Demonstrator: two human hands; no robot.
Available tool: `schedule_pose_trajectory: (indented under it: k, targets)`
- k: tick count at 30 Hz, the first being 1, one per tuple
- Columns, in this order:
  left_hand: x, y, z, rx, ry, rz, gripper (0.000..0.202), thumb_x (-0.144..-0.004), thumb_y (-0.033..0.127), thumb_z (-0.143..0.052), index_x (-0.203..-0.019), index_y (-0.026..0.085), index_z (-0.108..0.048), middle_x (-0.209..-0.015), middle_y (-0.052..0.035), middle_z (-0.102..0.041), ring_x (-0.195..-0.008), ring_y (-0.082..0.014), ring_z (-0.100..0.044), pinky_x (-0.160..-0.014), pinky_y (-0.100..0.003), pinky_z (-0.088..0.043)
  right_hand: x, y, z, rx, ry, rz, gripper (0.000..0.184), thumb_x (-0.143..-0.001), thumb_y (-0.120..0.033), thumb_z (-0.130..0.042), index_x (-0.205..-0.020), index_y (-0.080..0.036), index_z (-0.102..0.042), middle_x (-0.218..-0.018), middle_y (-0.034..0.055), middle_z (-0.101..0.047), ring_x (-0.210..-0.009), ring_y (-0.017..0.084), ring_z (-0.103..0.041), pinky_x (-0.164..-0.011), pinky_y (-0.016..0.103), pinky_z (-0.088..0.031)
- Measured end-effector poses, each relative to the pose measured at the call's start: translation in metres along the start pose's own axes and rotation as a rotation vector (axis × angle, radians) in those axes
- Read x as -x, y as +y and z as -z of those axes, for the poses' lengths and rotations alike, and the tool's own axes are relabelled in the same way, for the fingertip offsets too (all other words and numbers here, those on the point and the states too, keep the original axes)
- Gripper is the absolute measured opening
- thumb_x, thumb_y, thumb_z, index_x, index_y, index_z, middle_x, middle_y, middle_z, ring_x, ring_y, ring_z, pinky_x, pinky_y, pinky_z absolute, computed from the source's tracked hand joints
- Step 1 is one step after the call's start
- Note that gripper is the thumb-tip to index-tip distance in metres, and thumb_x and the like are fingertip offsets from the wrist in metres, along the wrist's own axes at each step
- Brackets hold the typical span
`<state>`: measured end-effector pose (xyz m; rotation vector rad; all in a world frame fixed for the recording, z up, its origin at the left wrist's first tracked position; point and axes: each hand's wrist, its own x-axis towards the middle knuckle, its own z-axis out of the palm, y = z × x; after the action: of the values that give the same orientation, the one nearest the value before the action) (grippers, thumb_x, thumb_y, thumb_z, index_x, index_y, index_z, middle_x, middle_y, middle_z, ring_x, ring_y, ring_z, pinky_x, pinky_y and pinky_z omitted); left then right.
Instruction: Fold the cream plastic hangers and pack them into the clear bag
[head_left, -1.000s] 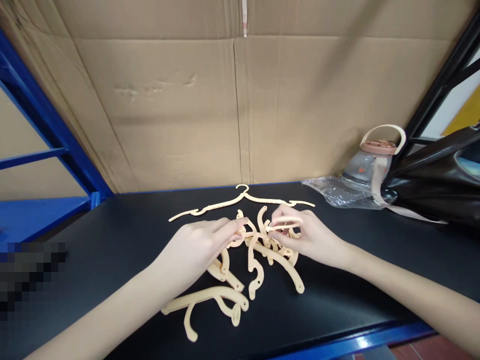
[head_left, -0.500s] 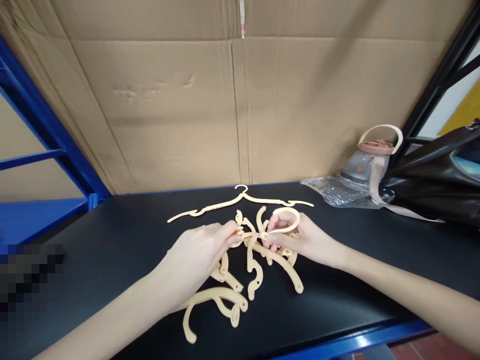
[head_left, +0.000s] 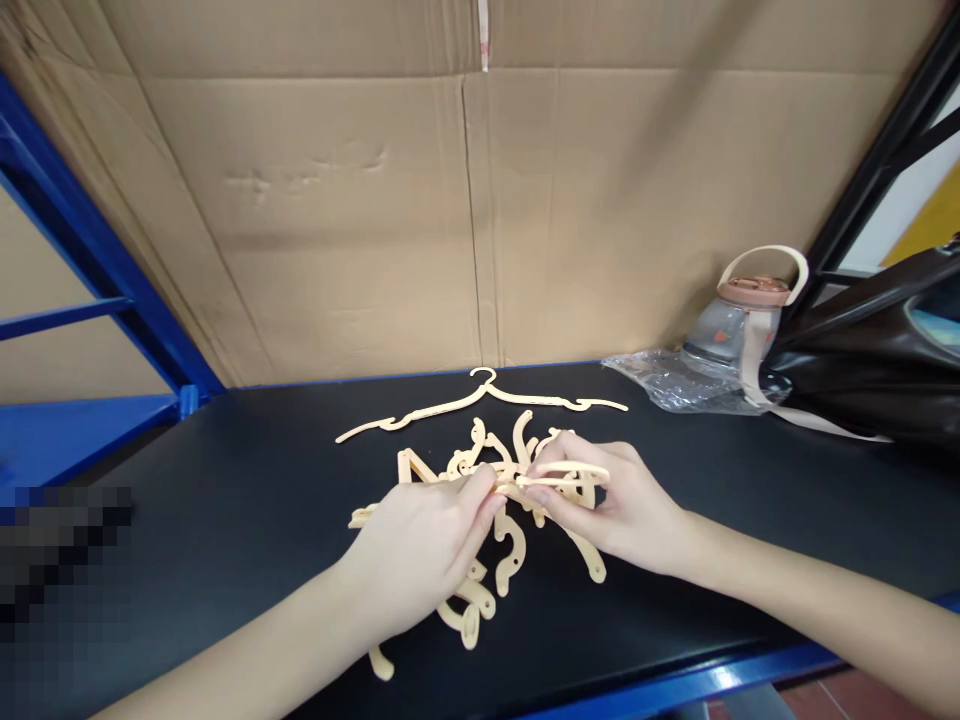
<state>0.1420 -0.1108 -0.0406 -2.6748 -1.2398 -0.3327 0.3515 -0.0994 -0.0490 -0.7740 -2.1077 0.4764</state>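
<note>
Cream hook (head_left: 592, 469) sits pinched in the nearly closed right hand (head_left: 637, 500).

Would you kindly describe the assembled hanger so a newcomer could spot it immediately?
Find the tall brown cardboard backing behind the flat black tabletop. Near the tabletop's rear edge lies a slim, cream, plastic-looking hanger. Unlike the jumbled cream pieces in front, it spreads wide in one complete outline.

Only camera sits on person's head; faces forward and down over black tabletop (head_left: 675, 620) toward cardboard wall (head_left: 337, 260) behind; wide view, close above left hand (head_left: 420, 540) and right hand (head_left: 634, 510), both below mid-frame; wall fills upper half.
</note>
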Motion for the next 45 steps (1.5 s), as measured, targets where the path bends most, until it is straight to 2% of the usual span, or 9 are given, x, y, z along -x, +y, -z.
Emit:
schedule_pose_trajectory:
  k: [5, 11, 19, 28, 36, 42, 45]
  targets:
    - [0.000, 0.006, -0.004, -0.046, 0.105, -0.080, 0.031, -0.098, 0.023, -0.019, -0.078, 0.020, -0.042, -0.061, 0.0011, -0.059, -0.047, -0.0127, -0.055, -0.042, -0.021, -0.033, 0.006, 0.001, -0.001, 0.258, 0.119, 0.293, 0.007, -0.088, -0.017, -0.055, -0.082, -0.020, -0.054, -0.081, 0.0046, -0.072, -0.070, 0.017, -0.068, -0.060, 0.026, -0.050]
    - [0.002, 0.008, -0.007, -0.089, 0.205, -0.095, 0.033, -0.101, 0.024, -0.020, -0.076, 0.020, -0.042, -0.058, 0.0030, -0.057, -0.046, -0.0108, -0.055, -0.042, -0.019, -0.033, 0.007, -0.001, -0.004, 0.517, 0.158, 0.537, 0.015, -0.088, -0.013, -0.052, -0.076, -0.020, -0.058, -0.085, 0.0062, -0.074, -0.068, 0.017, -0.068, -0.058, 0.028, -0.053]
    - [0.000, 0.006, -0.006, -0.145, 0.268, -0.135, 0.033, -0.101, 0.023, -0.024, -0.075, 0.019, -0.044, -0.060, 0.0024, -0.057, -0.046, -0.0107, -0.055, -0.041, -0.020, -0.032, 0.004, -0.008, -0.005, 0.613, 0.240, 0.560, 0.017, -0.087, -0.010, -0.052, -0.078, -0.021, -0.061, -0.084, 0.0061, -0.073, -0.078, 0.017, -0.070, -0.062, 0.026, -0.056]
    - [0.001, 0.004, -0.004, -0.145, 0.246, -0.129, 0.035, -0.101, 0.026, -0.022, -0.075, 0.019, -0.043, -0.058, 0.0033, -0.055, -0.045, -0.0102, -0.054, -0.041, -0.020, -0.031, 0.003, -0.001, -0.004, 0.703, 0.242, 0.625, 0.019, -0.084, -0.010, -0.060, -0.068, -0.020, -0.059, -0.081, 0.0049, -0.073, -0.071, 0.017, -0.067, -0.057, 0.028, -0.054]
    - [0.002, 0.003, -0.005, -0.163, 0.215, -0.127, 0.031, -0.100, 0.023, -0.025, -0.076, 0.018, -0.044, -0.059, 0.0024, -0.056, -0.050, -0.0122, -0.059, -0.042, -0.021, -0.032, 0.003, 0.002, -0.008, 0.835, 0.242, 0.756, 0.026, -0.078, -0.008, -0.067, -0.058, -0.020, -0.057, -0.072, 0.0025, -0.071, -0.063, 0.014, -0.061, -0.059, 0.027, -0.052]
    - [0.002, 0.000, -0.009, -0.210, 0.253, -0.135, 0.030, -0.100, 0.023, -0.027, -0.076, 0.019, -0.044, -0.058, 0.0031, -0.055, -0.046, -0.0128, -0.057, -0.040, -0.021, -0.032, 0.005, 0.008, -0.012, 0.757, 0.276, 0.740, 0.024, -0.082, -0.009, -0.064, -0.061, -0.017, -0.055, -0.070, 0.0016, -0.068, -0.061, 0.011, -0.057, -0.053, 0.023, -0.045]
    - [0.002, -0.002, -0.012, -0.220, 0.252, -0.151, 0.027, -0.099, 0.020, -0.029, -0.077, 0.018, -0.044, -0.059, 0.0029, -0.054, -0.048, -0.0132, -0.057, -0.041, -0.022, -0.034, 0.004, 0.006, -0.012, 0.697, 0.234, 0.682, 0.024, -0.085, -0.009, -0.060, -0.063, -0.015, -0.057, -0.067, 0.0023, -0.066, -0.060, 0.011, -0.056, -0.054, 0.023, -0.045]
